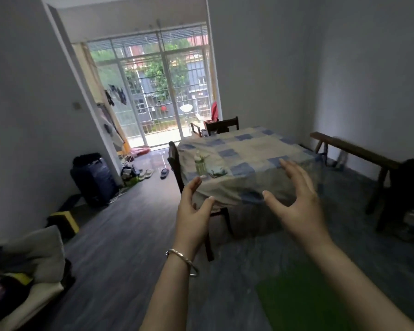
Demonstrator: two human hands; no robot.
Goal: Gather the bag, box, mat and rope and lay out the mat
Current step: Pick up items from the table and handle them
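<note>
No readable text showing anywhere, no labels, brands, numbers or signs making themselves out, bottle point(199, 164) on the checked tablecloth point(249, 149) appearing too blurred to read, dark suitcase point(93, 179) showing no legible marking

Head-worn wide view, facing forward and down, room-wide, hands near

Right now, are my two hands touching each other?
Apart. The head view shows the left hand and right hand both open and empty, with the checked tablecloth plainly visible in the gap between them.
</note>
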